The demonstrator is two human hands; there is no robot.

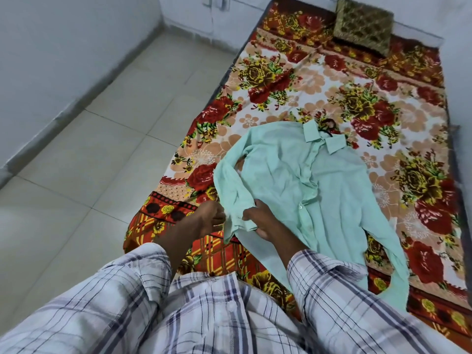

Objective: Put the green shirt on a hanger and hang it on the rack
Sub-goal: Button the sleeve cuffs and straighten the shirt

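Observation:
A light green shirt (306,180) lies front-up on the floral bed, collar pointing away from me. A dark hanger hook (329,126) pokes out at the collar; the remainder of the hanger is hidden by the cloth. My right hand (260,221) grips the shirt's left sleeve near its cuff at the bed's near edge. My left hand (209,215) is just left of that cuff with fingers curled at the cloth; whether it pinches the fabric is unclear. The shirt's other sleeve (393,251) trails toward the near right corner of the bed.
The floral bedspread (383,103) covers the bed along the right wall. A patterned olive pillow (362,24) sits at the far end. Pale floor tiles (89,149) stretch to the left, bounded by white walls. No rack is in view.

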